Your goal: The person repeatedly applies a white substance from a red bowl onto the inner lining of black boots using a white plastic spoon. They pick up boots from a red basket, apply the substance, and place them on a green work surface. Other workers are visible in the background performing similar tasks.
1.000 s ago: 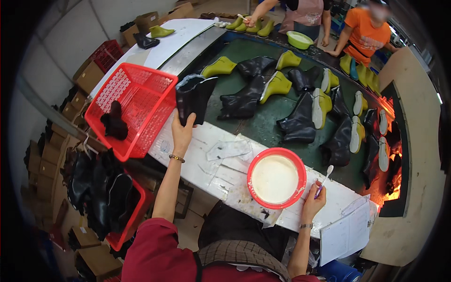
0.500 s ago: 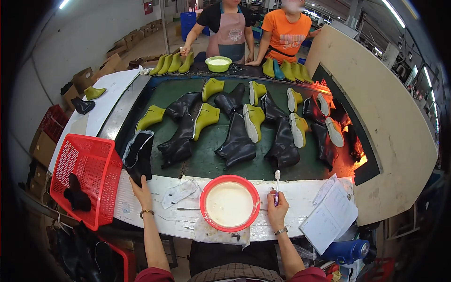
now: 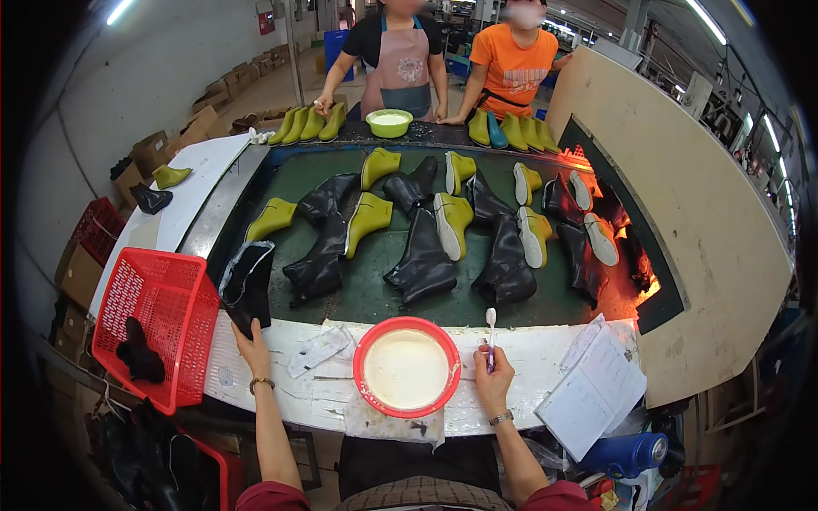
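My left hand point(image 3: 253, 351), at the near left edge of the belt, grips the lower end of a soft black boot upper point(image 3: 248, 285). Its open top, with a pale lining, points away from me. In my right hand point(image 3: 493, 379) is a purple-and-white toothbrush point(image 3: 491, 330), held upright with its bristles up. Between my hands stands a red bowl point(image 3: 360, 375) of creamy white liquid point(image 3: 406, 369). Beyond, on the green belt point(image 3: 349, 308), lie several black boot uppers point(image 3: 422, 260) and yellow-green shoe-shaped pieces point(image 3: 368, 220), some showing whitish soles.
A red plastic basket point(image 3: 194, 341) stands left, with a dark piece point(image 3: 141, 353) inside. Right are an open notebook point(image 3: 596, 387) and a blue bottle point(image 3: 626, 456). A glowing orange opening point(image 3: 630, 285) ends the belt. Two people stand opposite, near a green bowl point(image 3: 389, 128).
The whole view has shifted slightly. My right hand and the toothbrush sit a little further left in it. My left hand keeps its hold on the black boot upper.
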Demonstrator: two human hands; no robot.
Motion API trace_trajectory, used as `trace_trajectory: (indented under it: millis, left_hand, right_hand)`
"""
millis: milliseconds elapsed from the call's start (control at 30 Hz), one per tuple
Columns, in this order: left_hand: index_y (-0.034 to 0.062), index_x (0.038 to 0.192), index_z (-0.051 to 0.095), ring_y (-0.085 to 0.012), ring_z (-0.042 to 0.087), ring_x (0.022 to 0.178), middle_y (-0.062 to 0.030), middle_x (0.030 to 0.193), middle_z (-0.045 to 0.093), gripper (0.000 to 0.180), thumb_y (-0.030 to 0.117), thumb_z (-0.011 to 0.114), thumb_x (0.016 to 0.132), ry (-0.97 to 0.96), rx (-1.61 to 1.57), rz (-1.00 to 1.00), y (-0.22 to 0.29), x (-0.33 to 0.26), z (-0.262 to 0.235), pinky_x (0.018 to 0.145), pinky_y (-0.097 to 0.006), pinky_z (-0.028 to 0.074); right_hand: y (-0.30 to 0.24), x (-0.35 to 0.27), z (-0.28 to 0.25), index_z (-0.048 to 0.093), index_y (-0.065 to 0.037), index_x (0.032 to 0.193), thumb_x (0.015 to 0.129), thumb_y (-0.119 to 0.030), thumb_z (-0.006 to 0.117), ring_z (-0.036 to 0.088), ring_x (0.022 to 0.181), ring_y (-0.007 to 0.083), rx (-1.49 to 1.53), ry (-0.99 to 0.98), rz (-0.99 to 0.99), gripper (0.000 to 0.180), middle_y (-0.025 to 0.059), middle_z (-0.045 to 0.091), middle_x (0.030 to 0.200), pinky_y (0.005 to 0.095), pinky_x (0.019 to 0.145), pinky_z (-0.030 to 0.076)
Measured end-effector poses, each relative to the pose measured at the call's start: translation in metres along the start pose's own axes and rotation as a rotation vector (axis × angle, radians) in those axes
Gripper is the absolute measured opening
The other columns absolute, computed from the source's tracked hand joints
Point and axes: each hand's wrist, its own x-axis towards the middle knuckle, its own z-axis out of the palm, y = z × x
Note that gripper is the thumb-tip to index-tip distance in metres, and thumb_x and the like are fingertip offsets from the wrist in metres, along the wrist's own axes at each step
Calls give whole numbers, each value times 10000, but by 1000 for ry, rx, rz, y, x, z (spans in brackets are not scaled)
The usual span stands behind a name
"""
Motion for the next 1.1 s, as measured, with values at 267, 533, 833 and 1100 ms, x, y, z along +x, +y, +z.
trace_trajectory:
  millis: [267,533,833,1100]
  left_hand:
    - [-63,1478,442,-325,569,1255,-232,1399,592,599,238,666,1012,30,-26,34,-5,1,2,1109,-370,398]
    - [-71,1500,422,-316,553,1285,-232,1439,568,606,216,652,1019,-19,-27,16,11,-3,-2,1125,-354,380]
    - [-66,1498,426,-314,555,1290,-229,1443,569,606,226,654,1017,-2,-15,-7,0,0,-1,1122,-359,383]
    - [-122,1526,368,-346,510,1362,-290,1526,481,686,289,626,1041,-67,123,86,-13,6,3,1177,-382,354]
  right_hand:
    - [3,0,-2,708,-23,1000,925,-159,743,456,591,51,-47,-13,-9,158,-23,611,692,261,540,388]
    - [-5,-2,0,703,-16,1004,941,-124,723,440,615,19,-21,-14,-11,126,-54,584,711,235,541,359]
    - [-3,-2,0,706,-20,1011,938,-135,727,444,603,29,-32,-15,-14,138,-43,590,698,239,542,371]
    - [2,-4,-1,699,-9,1055,966,-156,704,661,735,94,64,39,-60,173,66,727,833,295,640,547]
